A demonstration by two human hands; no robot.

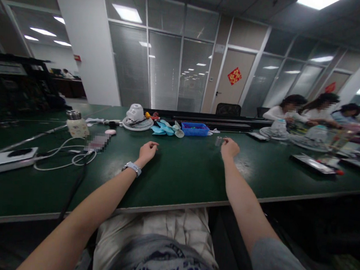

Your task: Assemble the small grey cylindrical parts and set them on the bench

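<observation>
Roughly midway across the green table, the right hand reaches well in from the front edge, its fingertips at a small grey cylinder that stands on the surface; the fingers are bent inward and drawn close together, though I cannot tell whether they pinch the cylinder or just sit beside it. The left hand, wearing a watch at the wrist, hovers or rests over the table with loosely curled fingers, well apart from the right, and green surface runs between the two and back to the front edge. Along the far side, a white fan head, blue fan blades and a blue basket form a row, the basket's near wall just beyond the cylinder and to its left. Room narrows leftward, where a white cable loops beside a bottle; rightward, a stretch of tabletop separates the right forearm from a flat dark tray
</observation>
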